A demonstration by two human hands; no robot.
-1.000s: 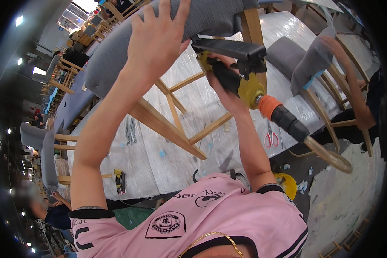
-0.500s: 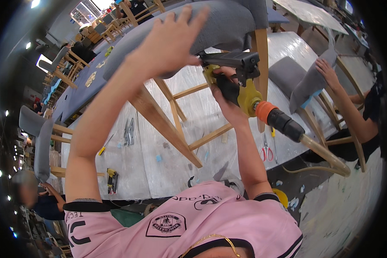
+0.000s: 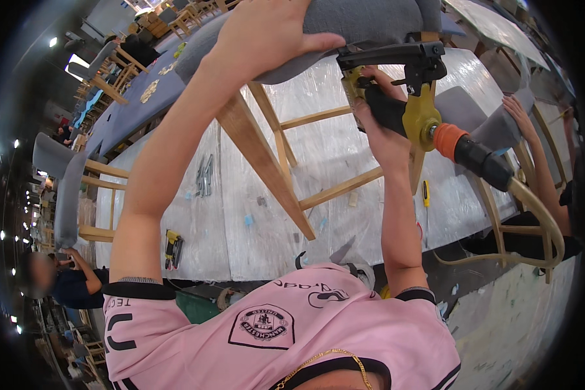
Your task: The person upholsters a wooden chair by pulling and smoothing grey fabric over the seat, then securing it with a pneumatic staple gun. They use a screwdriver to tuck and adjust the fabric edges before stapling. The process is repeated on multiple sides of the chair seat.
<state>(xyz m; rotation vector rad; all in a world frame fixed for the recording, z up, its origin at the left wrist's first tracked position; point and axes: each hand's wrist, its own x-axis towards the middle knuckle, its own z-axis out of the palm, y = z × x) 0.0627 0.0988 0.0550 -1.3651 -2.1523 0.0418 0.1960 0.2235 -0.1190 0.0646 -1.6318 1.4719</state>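
Observation:
A grey upholstered chair point(image 3: 370, 26) with wooden legs stands tilted before me. My left hand point(image 3: 260, 39) lies on its grey fabric, thumb stretched out; the fingertips run past the top edge. My right hand point(image 3: 387, 133) is closed round the grip of a yellow and black pneumatic staple gun point(image 3: 422, 114). The gun's nose is at the edge of the fabric, close to my left thumb; whether it touches, I cannot tell. An orange and black coupling joins the gun to a pale air hose point(image 3: 533, 201).
The plastic-covered table point(image 3: 240, 240) holds metal strips point(image 3: 205, 175), a second yellow and black staple gun point(image 3: 173, 249) and a yellow-handled screwdriver point(image 3: 426, 194). Another person's hand point(image 3: 517, 117) rests on a grey chair at the right. A grey chair point(image 3: 65, 188) stands at the left, near another person.
My left hand has come down onto the fabric from raised, spread fingers. The staple gun in my right hand has shifted right and slightly up in view; the chair appears further right.

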